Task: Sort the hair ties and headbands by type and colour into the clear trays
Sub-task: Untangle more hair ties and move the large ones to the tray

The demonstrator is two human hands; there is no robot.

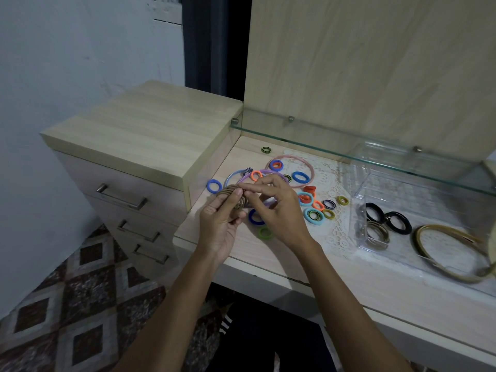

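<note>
There is a single view, from a camera worn on the person's head, looking forward and steeply down. It sits close above the pale wood-grain desk top [268, 253], so both forearms rise from the bottom edge toward the frame's middle. The wide lens bows straight lines (the edge of the clear glass shelf [375, 154] curves) and takes in the beige wooden drawer unit [145, 135] at left and patterned floor below.

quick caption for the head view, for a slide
Both hands, left and right, hold a bunch of brown hair ties above loose coloured ties, clear tray to the right.
</note>
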